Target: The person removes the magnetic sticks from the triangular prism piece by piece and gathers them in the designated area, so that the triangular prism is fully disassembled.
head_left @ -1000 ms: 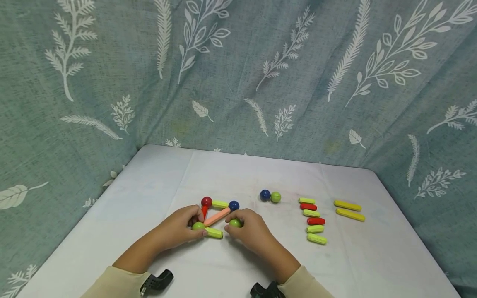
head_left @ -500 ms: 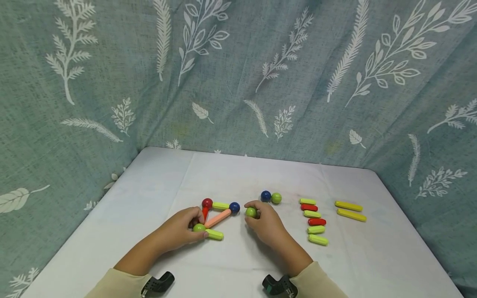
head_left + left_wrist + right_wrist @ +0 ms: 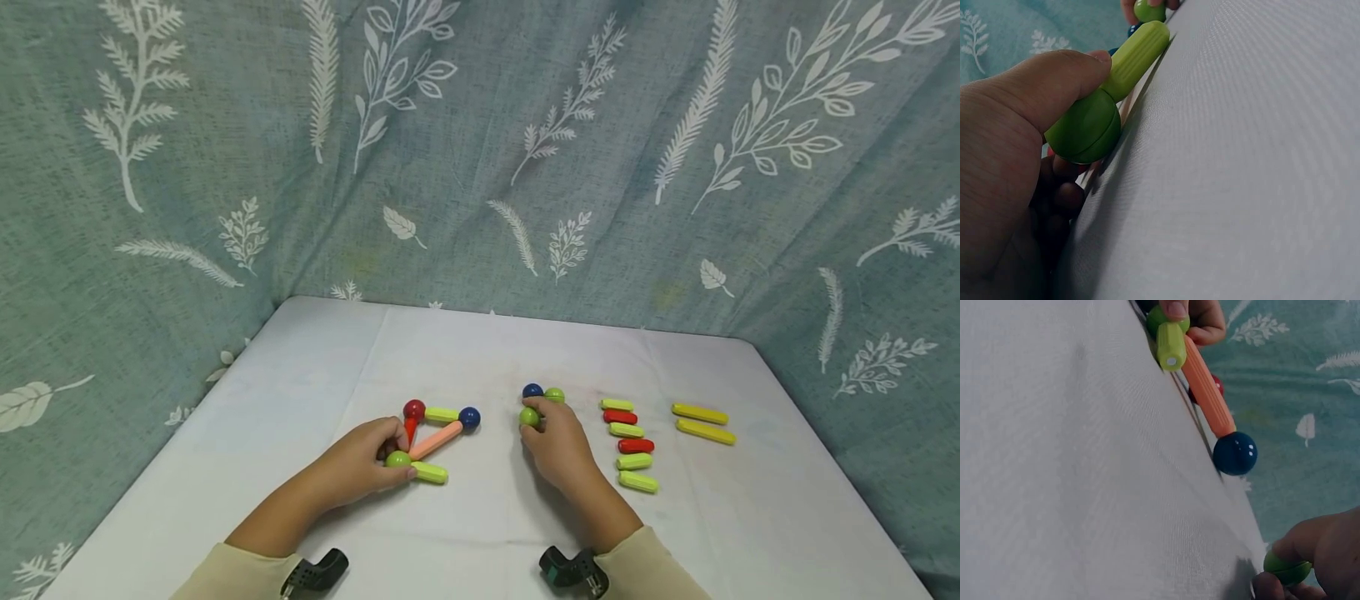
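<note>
My left hand [image 3: 363, 457] holds a green ball [image 3: 1087, 128] at the near corner of a joined ball-and-rod shape. From that ball a lime rod [image 3: 1138, 59] sticks out, and my thumb lies along the joint. An orange rod [image 3: 1209, 387] runs to a blue ball [image 3: 1235, 453], and a red rod [image 3: 410, 430] goes up to a red ball [image 3: 414, 410]. Another lime rod [image 3: 442, 414] spans the red and blue balls. My right hand [image 3: 564, 446] pinches a separate green ball [image 3: 529, 417] between thumb and fingers.
Just beyond my right hand lie a loose blue ball [image 3: 532, 390] and a green ball [image 3: 555, 394]. Further right are a column of short lime and red rods [image 3: 636, 446] and two yellow rods [image 3: 705, 432]. A leaf-patterned cloth [image 3: 450, 167] hangs behind the white table [image 3: 337, 350].
My right hand has carried its green ball away from the joined shape, rightward and up to the loose balls. My left hand keeps its hold in about the same place.
</note>
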Demonstrator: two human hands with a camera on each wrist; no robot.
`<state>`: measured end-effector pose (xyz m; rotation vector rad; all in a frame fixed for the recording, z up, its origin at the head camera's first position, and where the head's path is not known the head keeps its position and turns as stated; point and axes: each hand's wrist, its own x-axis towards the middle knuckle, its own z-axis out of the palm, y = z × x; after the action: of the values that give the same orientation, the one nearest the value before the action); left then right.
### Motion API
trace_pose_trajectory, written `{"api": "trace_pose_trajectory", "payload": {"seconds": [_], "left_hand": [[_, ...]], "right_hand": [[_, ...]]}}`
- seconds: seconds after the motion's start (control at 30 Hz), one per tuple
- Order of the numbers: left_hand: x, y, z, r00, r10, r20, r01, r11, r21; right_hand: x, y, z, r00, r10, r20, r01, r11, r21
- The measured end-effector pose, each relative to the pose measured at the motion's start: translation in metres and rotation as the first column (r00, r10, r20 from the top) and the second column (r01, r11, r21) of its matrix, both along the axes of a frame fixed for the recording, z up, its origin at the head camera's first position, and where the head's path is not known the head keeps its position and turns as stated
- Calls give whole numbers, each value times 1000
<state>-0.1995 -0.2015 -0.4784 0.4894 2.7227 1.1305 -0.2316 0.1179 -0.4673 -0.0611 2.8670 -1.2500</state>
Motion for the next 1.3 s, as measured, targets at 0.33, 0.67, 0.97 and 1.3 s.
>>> {"api": "trace_pose_trajectory", "payload": {"seconds": [0.33, 0.67, 0.97, 1.3], "left_hand": [[1, 0, 2, 1000, 3, 0, -3, 1000, -9], [1, 0, 3, 1000, -6, 0, 6, 1000, -8], [1, -2, 3, 1000, -8, 0, 8, 1000, -6], [2, -1, 3, 1000, -17, 3, 17, 1000, 7]], "right_hand": [[0, 2, -4, 995, -99, 13, 99, 993, -61], [-1, 3, -5, 995, -102, -19, 101, 994, -37], [7, -8, 2, 985, -154, -72, 152, 988, -39], [34, -39, 14, 968, 249, 42, -250, 968, 27]]}}
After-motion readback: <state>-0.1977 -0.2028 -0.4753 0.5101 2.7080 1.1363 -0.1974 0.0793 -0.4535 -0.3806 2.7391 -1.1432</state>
